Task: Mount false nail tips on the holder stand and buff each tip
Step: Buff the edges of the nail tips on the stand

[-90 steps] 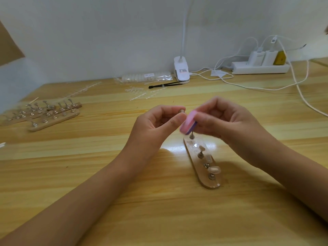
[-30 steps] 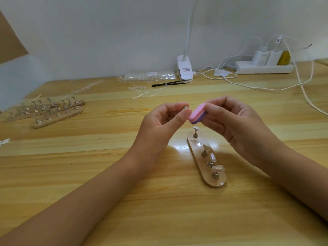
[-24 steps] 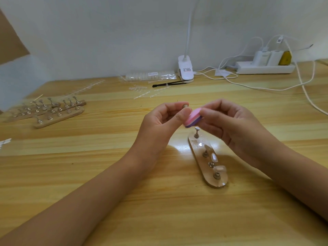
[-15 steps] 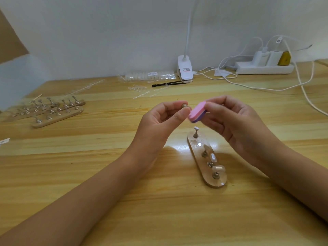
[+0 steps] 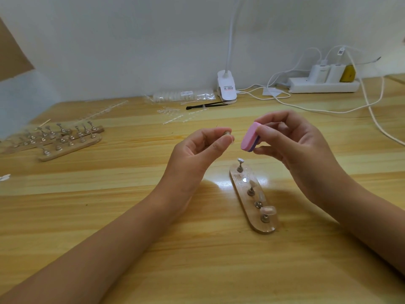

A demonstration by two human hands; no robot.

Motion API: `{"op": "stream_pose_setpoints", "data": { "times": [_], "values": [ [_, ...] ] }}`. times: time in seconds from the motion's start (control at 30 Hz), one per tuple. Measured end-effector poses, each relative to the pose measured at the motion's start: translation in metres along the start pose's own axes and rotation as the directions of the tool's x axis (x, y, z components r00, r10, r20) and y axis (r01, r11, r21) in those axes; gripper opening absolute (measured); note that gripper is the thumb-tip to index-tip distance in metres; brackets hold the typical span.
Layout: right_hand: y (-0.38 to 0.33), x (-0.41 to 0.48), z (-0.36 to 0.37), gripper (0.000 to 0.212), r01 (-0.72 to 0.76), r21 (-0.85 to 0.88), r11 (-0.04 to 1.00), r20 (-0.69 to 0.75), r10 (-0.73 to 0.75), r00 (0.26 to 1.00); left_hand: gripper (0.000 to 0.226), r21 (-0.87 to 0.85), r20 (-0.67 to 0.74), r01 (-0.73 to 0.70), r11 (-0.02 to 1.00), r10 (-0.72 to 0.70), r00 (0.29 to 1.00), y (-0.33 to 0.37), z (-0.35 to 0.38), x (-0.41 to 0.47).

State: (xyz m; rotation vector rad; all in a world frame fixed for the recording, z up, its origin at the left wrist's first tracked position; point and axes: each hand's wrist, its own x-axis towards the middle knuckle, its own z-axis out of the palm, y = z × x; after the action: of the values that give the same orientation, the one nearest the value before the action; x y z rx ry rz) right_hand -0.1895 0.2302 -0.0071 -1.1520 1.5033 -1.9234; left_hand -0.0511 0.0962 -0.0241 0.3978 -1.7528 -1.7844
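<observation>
My left hand [image 5: 197, 154] pinches a small metal holder peg [image 5: 226, 133] between thumb and forefinger, with a clear nail tip [image 5: 231, 139] on it. My right hand [image 5: 293, 148] grips a pink and purple buffer block [image 5: 248, 140] just right of the peg, a small gap between them. Below both hands a wooden holder stand [image 5: 254, 198] lies on the table, carrying several metal pegs; a clear nail tip [image 5: 269, 209] sits on the nearest peg.
More wooden stands with pegs [image 5: 63, 139] lie at the far left. A bag of nail tips [image 5: 184, 95], loose tips [image 5: 168, 111], a black tool [image 5: 205, 105] and a lamp clamp [image 5: 226, 88] sit at the back. A power strip [image 5: 324, 85] and white cables [image 5: 372, 110] occupy the back right.
The buffer was rubbing against the tip on the peg; my right hand has now drawn it slightly right, leaving a gap. My left hand stays in place.
</observation>
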Motion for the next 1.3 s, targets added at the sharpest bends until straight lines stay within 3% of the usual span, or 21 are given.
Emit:
{"op": "stream_pose_setpoints", "data": {
  "times": [0.1, 0.23, 0.37, 0.5, 0.63, 0.77, 0.97, 1.17, 1.3],
  "values": [
    [0.000, -0.001, 0.003, 0.022, 0.040, 0.016, 0.999, 0.030, -0.041, 0.999, 0.035, 0.051, 0.032, -0.017, 0.999, 0.015, 0.999, 0.000, 0.002, -0.001],
    [0.001, -0.003, 0.004, 0.020, -0.038, -0.049, 0.998, 0.209, 0.047, 0.977, 0.034, 0.082, 0.032, -0.054, 0.995, 0.052, 0.998, 0.001, 0.002, -0.002],
    [-0.001, -0.001, 0.002, 0.023, -0.017, 0.080, 0.997, 0.093, 0.010, 0.996, 0.036, 0.122, 0.034, -0.057, 0.991, 0.054, 0.998, 0.001, 0.001, -0.002],
    [0.001, -0.002, 0.002, 0.021, -0.055, -0.007, 0.998, 0.216, 0.055, 0.975, 0.034, 0.118, 0.014, -0.049, 0.992, 0.048, 0.999, 0.000, 0.000, -0.001],
    [0.001, -0.001, 0.002, 0.019, -0.004, 0.066, 0.998, 0.113, -0.004, 0.994, 0.033, 0.108, 0.024, -0.049, 0.993, 0.047, 0.999, 0.001, 0.000, -0.001],
    [0.005, -0.005, 0.005, 0.019, -0.063, -0.095, 0.994, 0.274, 0.087, 0.958, 0.030, 0.063, 0.024, -0.040, 0.997, 0.038, 0.999, 0.001, 0.002, -0.001],
    [0.004, 0.000, 0.003, 0.017, 0.007, 0.028, 1.000, 0.084, -0.010, 0.996, 0.029, 0.003, -0.008, -0.019, 1.000, 0.019, 1.000, 0.003, -0.002, 0.000],
    [0.011, 0.002, -0.002, 0.016, 0.048, -0.271, 0.961, 0.173, 0.000, 0.985, 0.032, 0.067, 0.035, 0.029, 0.997, -0.032, 0.999, -0.001, -0.001, 0.001],
    [0.010, 0.003, -0.004, 0.010, 0.107, -0.312, 0.944, 0.178, -0.052, 0.983, 0.025, 0.099, 0.030, 0.007, 0.995, -0.010, 1.000, 0.001, -0.003, 0.001]
  ]
}}
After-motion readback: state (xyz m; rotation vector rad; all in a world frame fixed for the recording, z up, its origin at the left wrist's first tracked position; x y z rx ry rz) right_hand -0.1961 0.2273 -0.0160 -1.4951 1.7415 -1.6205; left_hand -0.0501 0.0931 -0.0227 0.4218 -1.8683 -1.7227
